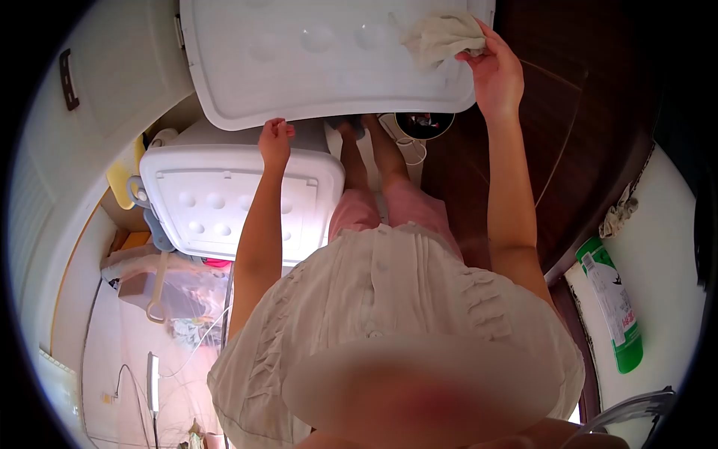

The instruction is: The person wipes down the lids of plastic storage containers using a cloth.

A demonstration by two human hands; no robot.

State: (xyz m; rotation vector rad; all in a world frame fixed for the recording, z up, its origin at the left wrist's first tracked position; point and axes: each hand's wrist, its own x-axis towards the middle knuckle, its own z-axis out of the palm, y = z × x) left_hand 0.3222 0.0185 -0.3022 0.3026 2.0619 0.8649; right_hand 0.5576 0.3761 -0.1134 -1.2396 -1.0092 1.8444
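Observation:
A large white plastic lid (321, 67) with round dimples spans the top of the head view. My right hand (493, 71) grips a crumpled light cloth (443, 37), which lies against the lid near its right end. At the lid's lower edge is my left hand (276, 142), its fingers curled; whether they pinch the rim is hidden. Below and left of the lid stands a white storage box (232, 202) with a dimpled lid of its own.
A dark round bin (425, 124) sits under the lid's right part. Dark wooden floor (553, 135) lies to the right. A green bottle (612, 305) rests at the far right. A clear plastic bag (179, 292) is at the lower left.

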